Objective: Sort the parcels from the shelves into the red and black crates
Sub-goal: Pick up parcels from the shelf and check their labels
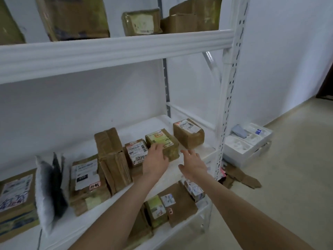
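Observation:
Brown cardboard parcels stand on a white shelf (191,156). My left hand (155,158) rests with spread fingers on the front left corner of a small parcel with a green label (164,139). My right hand (193,164) is open, held just right of that parcel and apart from it. Left of the green-label parcel is a small parcel with a white barcode label (136,150). Behind and to the right sits another labelled parcel (188,132). A tall parcel (111,159) stands upright further left. No red or black crate is in view.
More parcels lie on the upper shelf (140,21) and on the lower shelf (173,202). Grey and black padded bags (52,186) stand at the left. The white shelf upright (225,105) is at the right, with a white moulded tray (246,143) and cardboard scraps (241,177) on the floor beyond.

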The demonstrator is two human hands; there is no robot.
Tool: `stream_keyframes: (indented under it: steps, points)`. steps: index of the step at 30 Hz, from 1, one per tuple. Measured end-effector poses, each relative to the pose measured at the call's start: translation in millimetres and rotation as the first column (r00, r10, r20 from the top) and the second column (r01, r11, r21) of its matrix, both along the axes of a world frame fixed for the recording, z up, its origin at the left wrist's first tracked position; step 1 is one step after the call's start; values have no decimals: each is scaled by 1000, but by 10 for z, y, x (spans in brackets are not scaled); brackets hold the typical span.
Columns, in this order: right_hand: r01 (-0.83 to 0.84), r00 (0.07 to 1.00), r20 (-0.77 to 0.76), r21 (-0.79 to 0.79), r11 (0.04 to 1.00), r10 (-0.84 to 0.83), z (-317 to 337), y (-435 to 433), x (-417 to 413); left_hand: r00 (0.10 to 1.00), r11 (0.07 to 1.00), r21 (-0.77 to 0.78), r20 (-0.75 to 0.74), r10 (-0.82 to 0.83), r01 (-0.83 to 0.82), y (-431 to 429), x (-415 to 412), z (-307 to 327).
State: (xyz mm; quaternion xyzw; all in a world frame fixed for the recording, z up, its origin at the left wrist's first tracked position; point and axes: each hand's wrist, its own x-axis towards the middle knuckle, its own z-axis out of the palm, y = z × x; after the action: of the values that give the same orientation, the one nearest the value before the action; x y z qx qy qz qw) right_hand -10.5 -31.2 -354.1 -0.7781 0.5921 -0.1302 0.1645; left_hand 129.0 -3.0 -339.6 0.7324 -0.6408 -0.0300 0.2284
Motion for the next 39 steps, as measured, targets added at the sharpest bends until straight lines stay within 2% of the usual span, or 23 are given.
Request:
stream_keyframes:
  steps: [5,10,12,15,19,22,28,31,34,36,39]
  points:
    - [-142,986,98,54,988,136,15,-563,-72,951,967,47,-177,254,-250,-337,-141,27]
    - [-225,969,124,73,972,215,134,-951,27,939,954,80,-170,300,-290,-542,-145,83]
    - [-270,961,71,69,960,266,147,-1028,118,936,948,85,-159,316,-305,-637,-111,107]
    - [-383,913,-135,46,923,386,106,-1108,201,923,928,175,-145,356,-330,-792,-70,84]
    - [-427,865,-294,-6,904,406,38,-1256,192,928,896,321,-110,357,-306,-1004,-146,74]
    - [-393,873,-327,-32,919,362,15,-1411,165,919,920,299,-222,325,-253,-1193,-273,87]
    - [-349,877,-363,-34,937,314,104,-1547,111,900,946,281,-351,258,-162,-1262,-333,58]
    - [-355,897,-321,-116,928,303,186,-1516,171,913,972,127,-337,231,-199,-1068,-187,67]
    - [-382,921,-138,-160,910,363,248,-1378,428,919,949,-31,-262,294,-313,-791,-17,10]
    - [-395,918,0,-74,915,397,263,-1229,656,908,921,-78,-215,359,-383,-632,118,-71]
    - [-435,900,45,79,897,433,228,-1011,921,883,891,-10,-135,449,-454,-521,324,-154]
